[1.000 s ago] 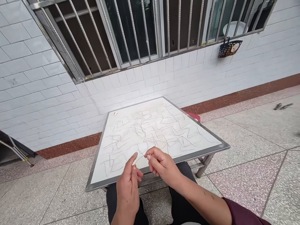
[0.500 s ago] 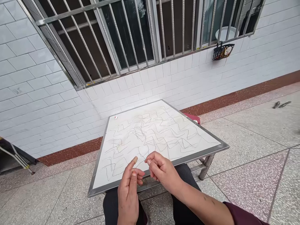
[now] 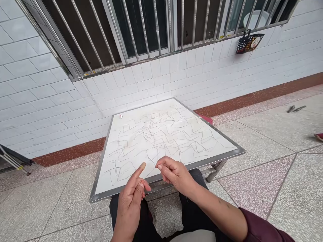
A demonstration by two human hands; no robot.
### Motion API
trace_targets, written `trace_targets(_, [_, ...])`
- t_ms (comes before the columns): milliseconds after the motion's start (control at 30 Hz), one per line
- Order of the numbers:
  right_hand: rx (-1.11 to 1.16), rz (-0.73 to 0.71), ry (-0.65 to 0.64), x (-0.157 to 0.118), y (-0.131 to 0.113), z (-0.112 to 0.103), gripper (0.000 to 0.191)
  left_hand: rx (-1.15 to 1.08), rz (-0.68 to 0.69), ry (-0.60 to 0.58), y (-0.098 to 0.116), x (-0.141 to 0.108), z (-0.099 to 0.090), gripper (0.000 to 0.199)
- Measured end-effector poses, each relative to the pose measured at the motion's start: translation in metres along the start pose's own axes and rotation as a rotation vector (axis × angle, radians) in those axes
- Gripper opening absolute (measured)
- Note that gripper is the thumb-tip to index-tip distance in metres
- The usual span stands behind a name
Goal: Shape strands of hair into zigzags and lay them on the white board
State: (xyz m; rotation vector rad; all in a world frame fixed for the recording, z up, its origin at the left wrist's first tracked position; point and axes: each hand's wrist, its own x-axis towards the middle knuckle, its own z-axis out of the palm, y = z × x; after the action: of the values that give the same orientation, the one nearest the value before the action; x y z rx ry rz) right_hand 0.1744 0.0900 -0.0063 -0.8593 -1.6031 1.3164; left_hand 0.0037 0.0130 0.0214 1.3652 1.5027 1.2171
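Both hands are above the near edge of a white table [image 3: 133, 134] with a grey metal rim. Its top carries many thin, dark, wavy strands or lines [image 3: 153, 137]. My left hand [image 3: 132, 198] has a tan covering on its raised index fingertip, while the thumb presses near the other fingers; what it holds, if anything, is too small to tell. My right hand [image 3: 176, 176] is pinched at thumb and index finger, a little right of the left hand. Anything between those fingertips is too thin to make out.
Behind the table stand a white tiled wall [image 3: 141, 80] and a barred window. A dark patterned basket [image 3: 249, 43] hangs at the right. A pink object [image 3: 207, 119] shows behind the table. Shoes or similar items [image 3: 295, 109] lie on the floor; a red item [image 3: 319, 136] is at the right edge.
The view has shifted. My left hand has moved a little down and left, widening the space between the hands. A red item has appeared at the right edge.
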Motion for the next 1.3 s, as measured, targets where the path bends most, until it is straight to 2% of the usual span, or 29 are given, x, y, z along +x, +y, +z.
trace_targets(100, [-0.023,0.006,-0.012,-0.001,-0.002,-0.003,0.016,0.001,0.000,-0.071,0.000,-0.001,-0.004,0.055])
trace_targets(233, [-0.026,-0.001,0.019,-0.003,-0.002,-0.005,0.016,-0.115,-0.031,-0.162,0.003,-0.002,-0.003,0.059])
trace_targets(467, [-0.042,-0.023,0.047,-0.005,-0.004,-0.007,0.015,-0.242,-0.040,-0.061,0.007,-0.001,0.000,0.055])
trace_targets(667, [-0.011,0.006,0.040,-0.004,-0.006,-0.007,0.015,-0.254,-0.098,-0.089,0.005,0.005,-0.003,0.063])
trace_targets(1200, [-0.175,-0.044,0.029,0.003,0.007,-0.015,0.015,-0.248,-0.147,-0.117,0.004,0.009,0.000,0.056])
trace_targets(1300, [-0.182,-0.055,0.029,0.003,0.010,-0.015,0.015,-0.269,-0.159,-0.164,0.003,0.010,0.000,0.056])
